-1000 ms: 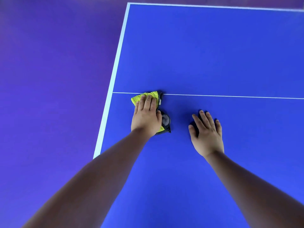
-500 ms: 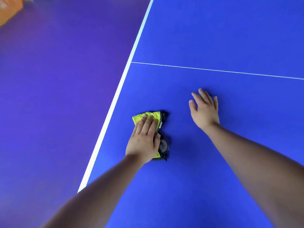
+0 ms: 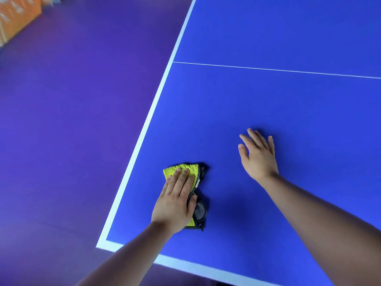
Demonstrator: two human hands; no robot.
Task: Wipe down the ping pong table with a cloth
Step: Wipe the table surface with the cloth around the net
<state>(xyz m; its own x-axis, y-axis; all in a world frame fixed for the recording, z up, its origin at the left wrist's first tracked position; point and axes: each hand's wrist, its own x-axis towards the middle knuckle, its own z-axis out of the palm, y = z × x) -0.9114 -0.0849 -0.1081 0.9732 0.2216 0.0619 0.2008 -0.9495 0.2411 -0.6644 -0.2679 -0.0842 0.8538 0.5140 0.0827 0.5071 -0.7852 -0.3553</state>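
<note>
Left hand (image 3: pixel 175 205) presses cloth (image 3: pixel 182 169) — table corner (image 3: pixel 104 244).

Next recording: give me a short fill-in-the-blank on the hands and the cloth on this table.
1. The left hand presses with straight fingers on a cloth whose top side is ____.
2. The right hand, fingers spread, holds ____.
3. Of the two hands, the ____ one is nearer the white-edged corner of the table.

Missing words: yellow; nothing; left.
</note>
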